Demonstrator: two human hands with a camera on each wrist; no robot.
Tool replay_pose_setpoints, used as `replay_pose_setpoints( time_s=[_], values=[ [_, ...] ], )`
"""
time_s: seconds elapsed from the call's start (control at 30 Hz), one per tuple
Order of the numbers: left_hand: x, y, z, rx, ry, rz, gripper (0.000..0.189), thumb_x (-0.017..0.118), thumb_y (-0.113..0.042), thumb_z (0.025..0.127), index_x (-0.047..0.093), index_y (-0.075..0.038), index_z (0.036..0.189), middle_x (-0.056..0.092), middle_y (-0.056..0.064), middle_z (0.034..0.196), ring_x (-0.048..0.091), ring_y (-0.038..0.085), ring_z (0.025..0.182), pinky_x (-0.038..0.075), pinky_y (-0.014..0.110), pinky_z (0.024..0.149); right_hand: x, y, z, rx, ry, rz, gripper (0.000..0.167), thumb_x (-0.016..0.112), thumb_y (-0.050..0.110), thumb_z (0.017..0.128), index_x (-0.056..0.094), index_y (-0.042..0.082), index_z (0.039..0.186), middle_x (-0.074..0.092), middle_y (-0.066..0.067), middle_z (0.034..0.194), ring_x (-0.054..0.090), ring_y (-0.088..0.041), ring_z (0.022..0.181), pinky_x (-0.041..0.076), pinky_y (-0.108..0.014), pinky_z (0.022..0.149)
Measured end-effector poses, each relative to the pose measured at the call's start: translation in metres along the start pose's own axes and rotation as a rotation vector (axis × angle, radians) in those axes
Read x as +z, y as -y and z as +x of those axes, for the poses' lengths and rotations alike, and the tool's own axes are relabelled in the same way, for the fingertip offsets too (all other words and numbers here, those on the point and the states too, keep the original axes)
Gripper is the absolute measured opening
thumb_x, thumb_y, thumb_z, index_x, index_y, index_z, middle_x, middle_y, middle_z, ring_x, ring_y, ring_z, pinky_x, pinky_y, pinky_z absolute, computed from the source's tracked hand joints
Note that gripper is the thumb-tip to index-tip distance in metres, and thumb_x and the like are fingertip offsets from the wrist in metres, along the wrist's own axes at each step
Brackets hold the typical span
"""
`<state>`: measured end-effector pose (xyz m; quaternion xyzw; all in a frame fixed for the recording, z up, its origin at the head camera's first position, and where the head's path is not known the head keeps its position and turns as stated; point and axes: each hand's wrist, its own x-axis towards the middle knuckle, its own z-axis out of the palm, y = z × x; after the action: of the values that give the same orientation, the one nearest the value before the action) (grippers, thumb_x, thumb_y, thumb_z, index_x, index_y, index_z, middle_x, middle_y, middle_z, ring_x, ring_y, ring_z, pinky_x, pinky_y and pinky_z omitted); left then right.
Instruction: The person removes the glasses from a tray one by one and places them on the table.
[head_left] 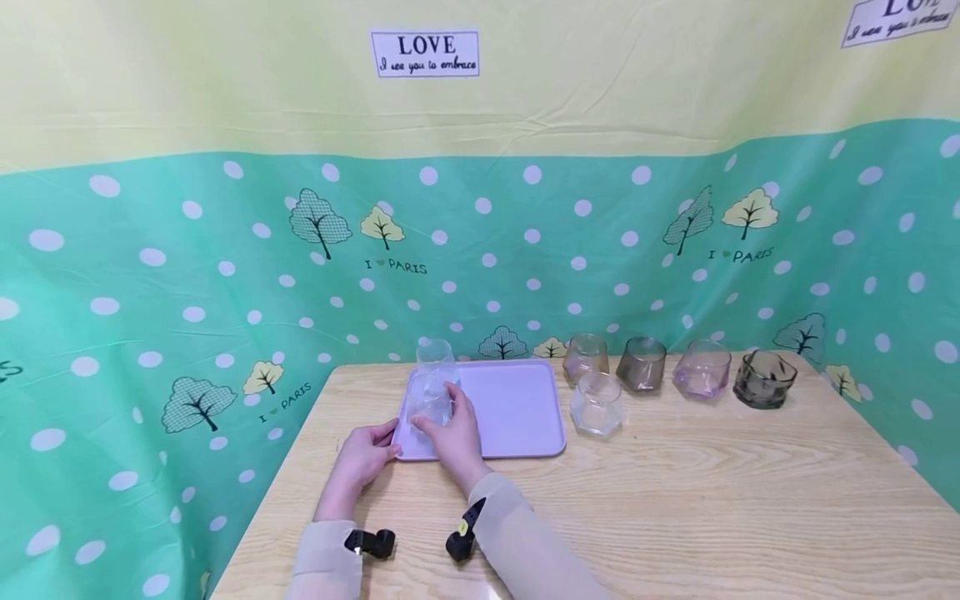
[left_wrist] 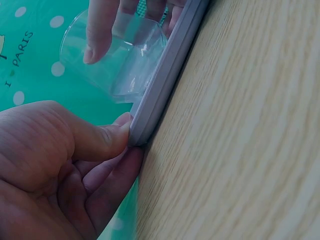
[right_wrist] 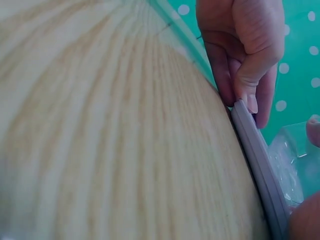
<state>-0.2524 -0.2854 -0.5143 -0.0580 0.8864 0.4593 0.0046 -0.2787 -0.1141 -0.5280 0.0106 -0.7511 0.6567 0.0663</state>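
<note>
A pale purple tray lies on the table. My left hand pinches its front left corner, thumb on the rim and fingers below, as the left wrist view shows close up. My right hand holds a clear drinking glass over the left part of the tray, thumb on the near side and fingers around the far side. Toward the tray's back left edge, more clear glass shows above the hand, overlapping the held one. In the right wrist view only a bit of the right hand appears.
Right of the tray stand a clear faceted glass, an amber glass, a dark grey glass, a pinkish glass and a low smoky glass. A green dotted curtain hangs behind the wooden table.
</note>
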Motion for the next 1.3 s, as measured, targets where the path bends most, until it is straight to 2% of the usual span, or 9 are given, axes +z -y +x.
replay_pose_setpoints(
  time_s=[0.27,0.4,0.5,0.7,0.87,1.0,1.17,1.3],
  values=[
    [-0.001,-0.001,-0.001,-0.002,0.005,0.025,0.053,0.070,0.004,0.098,0.057,0.003,0.149,0.056,0.025,0.150,0.046,0.044,0.145,0.037,0.058,0.121,-0.015,0.002,0.003,0.129,0.048,0.322,0.086,0.088,0.025,0.089,0.044,0.007,0.160,0.047,-0.023,0.159,0.044,-0.041,0.148,0.041,-0.052,0.122],
    [0.000,-0.001,-0.001,0.002,0.011,0.014,0.053,0.070,0.004,0.098,0.056,0.005,0.149,0.056,0.026,0.149,0.048,0.043,0.144,0.040,0.057,0.119,-0.031,0.004,-0.001,0.135,0.077,0.391,0.085,0.088,0.024,0.089,0.044,0.004,0.159,0.049,-0.024,0.156,0.048,-0.040,0.143,0.050,-0.049,0.115],
    [0.001,0.000,0.000,0.006,0.011,0.008,0.053,0.070,0.005,0.097,0.056,0.006,0.149,0.056,0.027,0.148,0.050,0.043,0.143,0.042,0.056,0.118,-0.046,0.007,-0.008,0.125,0.123,0.399,0.083,0.088,0.022,0.090,0.045,0.006,0.158,0.053,-0.021,0.153,0.054,-0.036,0.137,0.054,-0.046,0.110],
    [0.001,0.001,0.001,0.010,0.015,0.008,0.053,0.069,0.006,0.098,0.055,0.007,0.149,0.056,0.027,0.148,0.050,0.042,0.143,0.043,0.055,0.117,-0.088,0.018,-0.024,0.040,0.219,0.341,0.084,0.088,0.021,0.089,0.044,0.015,0.161,0.060,-0.015,0.146,0.060,-0.028,0.126,0.055,-0.037,0.105],
    [0.001,0.001,0.002,-0.002,0.012,0.023,0.054,0.071,0.003,0.098,0.055,0.005,0.150,0.055,0.027,0.150,0.047,0.044,0.145,0.038,0.057,0.120,-0.129,0.021,-0.030,-0.051,0.283,0.289,0.078,0.085,0.012,0.091,0.048,0.013,0.159,0.059,-0.016,0.149,0.059,-0.034,0.131,0.057,-0.032,0.102],
    [0.002,0.001,0.002,-0.013,0.012,0.027,0.054,0.071,0.002,0.098,0.055,0.004,0.150,0.054,0.026,0.151,0.045,0.043,0.146,0.036,0.057,0.121,-0.161,0.021,-0.033,-0.111,0.319,0.185,0.080,0.087,0.006,0.088,0.050,0.015,0.159,0.059,-0.016,0.151,0.056,-0.036,0.137,0.056,-0.034,0.105],
    [0.002,0.002,0.002,-0.017,0.013,0.014,0.054,0.071,0.002,0.099,0.055,0.004,0.150,0.054,0.026,0.151,0.046,0.043,0.146,0.037,0.056,0.121,-0.199,0.013,-0.036,-0.157,0.371,0.107,0.083,0.089,0.005,0.086,0.050,0.015,0.159,0.057,-0.018,0.153,0.053,-0.038,0.140,0.054,-0.033,0.108],
    [0.003,0.001,0.002,-0.025,0.014,0.003,0.054,0.070,0.002,0.099,0.054,0.004,0.151,0.054,0.027,0.152,0.046,0.043,0.146,0.039,0.055,0.119,-0.226,0.006,-0.039,-0.152,0.393,0.076,0.085,0.089,0.007,0.086,0.049,0.014,0.160,0.055,-0.018,0.154,0.052,-0.040,0.141,0.056,-0.032,0.106]
  ],
)
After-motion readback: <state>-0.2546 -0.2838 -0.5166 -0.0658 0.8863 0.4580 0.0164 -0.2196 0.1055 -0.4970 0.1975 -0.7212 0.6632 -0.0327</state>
